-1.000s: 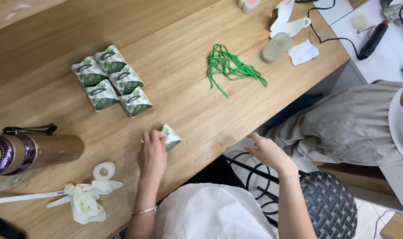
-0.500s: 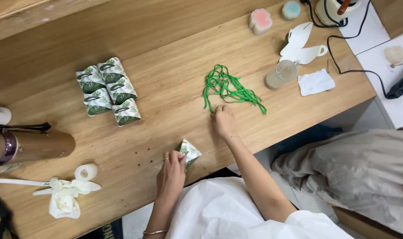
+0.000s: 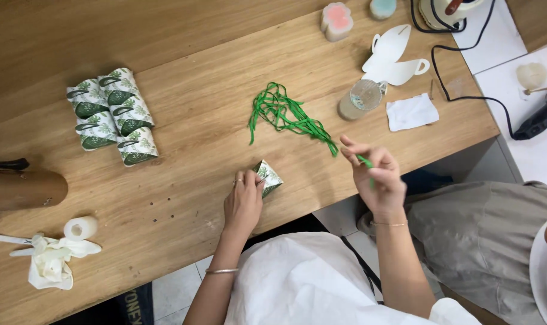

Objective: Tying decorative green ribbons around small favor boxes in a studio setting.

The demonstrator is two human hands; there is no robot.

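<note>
My left hand (image 3: 244, 198) rests on the wooden table (image 3: 183, 120) and grips a small folded paper box (image 3: 268, 176) with a green leaf print. My right hand (image 3: 377, 176) is lifted off the table edge, pinching one green string (image 3: 366, 162) between thumb and fingers. A loose pile of green strings (image 3: 283, 114) lies on the table just left of and beyond that hand. Several finished leaf-print boxes (image 3: 113, 114) sit grouped at the far left.
A brown cylinder (image 3: 21, 189), a white tape roll (image 3: 81, 228) and crumpled white material (image 3: 52, 262) lie at the left. A small glass jar (image 3: 360, 99), white cup-shaped paper cutouts (image 3: 395, 57), a white cloth (image 3: 411, 112) and black cables (image 3: 466, 60) lie at the right. Another person's grey-clad leg (image 3: 490, 235) is at the right.
My right hand reached from off the table to the string pile, then drew back toward me holding one green string. My left hand kept its hold on the box.
</note>
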